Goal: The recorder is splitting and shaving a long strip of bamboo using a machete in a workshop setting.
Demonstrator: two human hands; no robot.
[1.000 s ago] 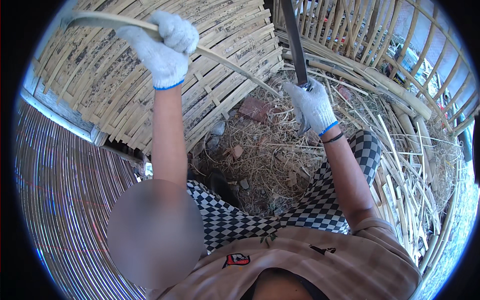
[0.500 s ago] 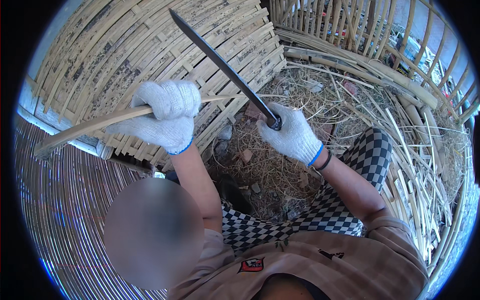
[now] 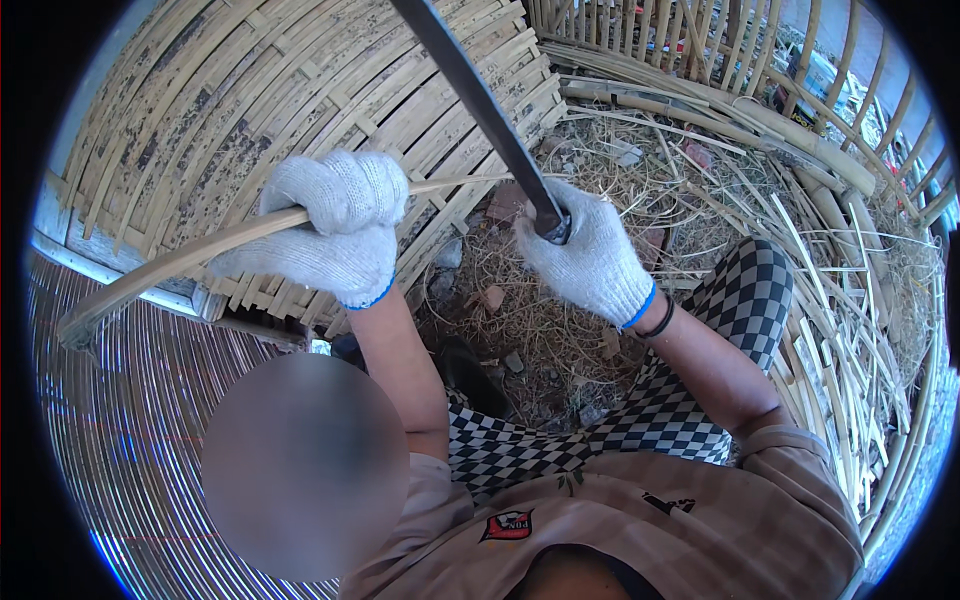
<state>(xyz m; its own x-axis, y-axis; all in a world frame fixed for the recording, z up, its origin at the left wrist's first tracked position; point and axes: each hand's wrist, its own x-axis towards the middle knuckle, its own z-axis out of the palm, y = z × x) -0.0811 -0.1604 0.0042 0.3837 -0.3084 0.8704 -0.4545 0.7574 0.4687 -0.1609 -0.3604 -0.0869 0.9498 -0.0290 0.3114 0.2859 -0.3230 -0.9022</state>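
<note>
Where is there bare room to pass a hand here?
A gap opens between the left hand and the right hand, below the bamboo strip. The ground is strewn with shavings, split bamboo crowds the right knee, and a long knife juts from the right hand.

My white knitted left glove (image 3: pixel 345 200) and white knitted right glove (image 3: pixel 595 255) are showing blue cuff edges. My long flat metal blade (image 3: pixel 478 108) is looking dark grey; my curved bamboo strip (image 3: pixel 190 253), pale tan. My checkered cloth trousers (image 3: pixel 752 305) are alternating black and white. Straw-coloured woven bamboo panel (image 3: pixel 250 120) is showing dark speckles.
</note>
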